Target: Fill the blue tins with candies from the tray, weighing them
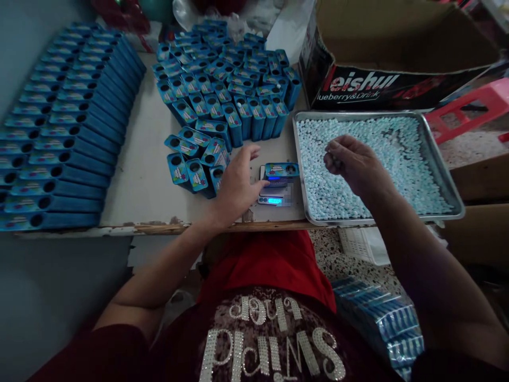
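Note:
A small digital scale (275, 200) with a lit blue display lies near the table's front edge, and a blue container (281, 169) rests on it. My left hand (237, 178) is just left of the scale, its fingers apart, the thumb reaching the scale's side; I cannot tell whether it touches. Over a metal tray (299, 175) spread with small white and pale-blue candies (338, 199), my right hand (353, 162) is closed with fingertips together. What those fingers hold is hidden. Several blue containers with round holes (198, 175) stand beside my left hand.
A large group of blue containers (222, 79) stands behind, with long stacked rows (71, 122) at the left. A cardboard box (397, 87) is behind the tray. A red plastic stool (469, 109) is at the right. Wrapped blue packs (382, 318) lie below the table.

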The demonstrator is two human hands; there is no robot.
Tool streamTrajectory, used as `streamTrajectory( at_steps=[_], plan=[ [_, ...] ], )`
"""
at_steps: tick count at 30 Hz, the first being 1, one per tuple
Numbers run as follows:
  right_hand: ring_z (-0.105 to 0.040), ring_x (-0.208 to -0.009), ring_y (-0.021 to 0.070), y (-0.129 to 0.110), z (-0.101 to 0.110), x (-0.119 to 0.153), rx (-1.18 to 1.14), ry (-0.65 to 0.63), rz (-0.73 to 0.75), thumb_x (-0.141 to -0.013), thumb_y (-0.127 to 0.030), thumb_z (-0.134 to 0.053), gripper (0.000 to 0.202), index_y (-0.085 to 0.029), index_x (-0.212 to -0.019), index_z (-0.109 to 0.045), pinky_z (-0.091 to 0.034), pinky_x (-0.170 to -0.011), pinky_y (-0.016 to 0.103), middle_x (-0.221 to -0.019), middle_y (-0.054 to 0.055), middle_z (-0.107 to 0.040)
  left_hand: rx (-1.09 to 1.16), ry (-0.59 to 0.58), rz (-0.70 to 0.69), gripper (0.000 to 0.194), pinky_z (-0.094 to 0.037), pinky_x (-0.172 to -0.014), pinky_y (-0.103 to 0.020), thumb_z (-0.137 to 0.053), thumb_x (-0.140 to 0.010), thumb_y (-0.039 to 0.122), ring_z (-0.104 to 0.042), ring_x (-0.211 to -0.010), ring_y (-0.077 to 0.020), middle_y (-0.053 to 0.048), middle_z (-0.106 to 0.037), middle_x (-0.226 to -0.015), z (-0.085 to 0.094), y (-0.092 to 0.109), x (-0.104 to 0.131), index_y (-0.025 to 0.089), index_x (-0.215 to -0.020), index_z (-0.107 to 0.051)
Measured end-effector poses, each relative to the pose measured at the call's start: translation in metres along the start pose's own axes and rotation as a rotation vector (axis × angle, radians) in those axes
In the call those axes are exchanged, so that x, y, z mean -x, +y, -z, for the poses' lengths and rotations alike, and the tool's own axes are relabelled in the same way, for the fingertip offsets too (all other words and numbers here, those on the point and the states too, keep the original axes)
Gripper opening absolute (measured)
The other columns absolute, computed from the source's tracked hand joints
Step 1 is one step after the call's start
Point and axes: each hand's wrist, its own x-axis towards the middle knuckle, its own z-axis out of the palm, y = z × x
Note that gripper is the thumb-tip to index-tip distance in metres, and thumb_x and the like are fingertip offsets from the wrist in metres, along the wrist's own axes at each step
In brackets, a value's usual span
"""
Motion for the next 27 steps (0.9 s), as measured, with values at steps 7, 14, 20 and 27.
streamTrajectory(
  at_steps=[7,14,20,27],
  plan=[
    [-0.076,-0.118,0.0322,0.027,-0.007,0.009,-0.086,0.128,-0.095,-0.094,-0.039,-0.087,0.02,-0.028,-0.11,-0.081,-0.067,-0.103,0.051,-0.116,0.01,-0.082,0.066,-0.098,0.174,0.037,-0.065,-0.112,-0.05,-0.09,-0.096,0.012,-0.08,-0.116,-0.0301,-0.009,-0.083,-0.121,-0.045,0.016,-0.014,0.023,-0.126,-0.073],
    [-0.073,-0.078,0.0208,0.032,-0.029,0.005,-0.883,0.122,-0.464,-0.118,-0.051,-0.066,0.032,-0.026,-0.098,-0.067,-0.069,-0.074,0.032,-0.085,0.003,-0.072,-0.395,-0.255,-0.715,0.033,-0.027,-0.146,-0.074,-0.059,-0.116,0.01,-0.069,-0.148,-0.0283,-0.003,-0.082,-0.141,-0.047,0.072,-0.059,0.033,-0.123,-0.082],
    [-0.071,-0.07,0.0181,0.033,-0.033,0.002,-1.321,0.299,-0.569,-0.127,-0.032,-0.041,0.03,-0.024,-0.113,-0.067,-0.065,-0.063,0.027,-0.086,0.001,-0.075,-0.526,-0.136,-0.837,0.028,-0.049,-0.132,-0.066,-0.06,-0.119,0.016,-0.072,-0.14,-0.0285,-0.006,-0.084,-0.138,-0.076,0.072,-0.078,0.032,-0.123,-0.083],
    [-0.061,-0.057,0.0163,0.036,-0.033,-0.006,-1.46,0.416,-0.603,-0.127,-0.033,-0.038,0.032,-0.021,-0.116,-0.066,-0.059,-0.052,0.023,-0.078,-0.001,-0.068,-0.444,-0.176,-0.783,0.025,-0.046,-0.128,-0.065,-0.066,-0.117,0.02,-0.072,-0.137,-0.0304,-0.003,-0.085,-0.135,-0.087,0.066,-0.079,0.036,-0.122,-0.085]
  ],
)
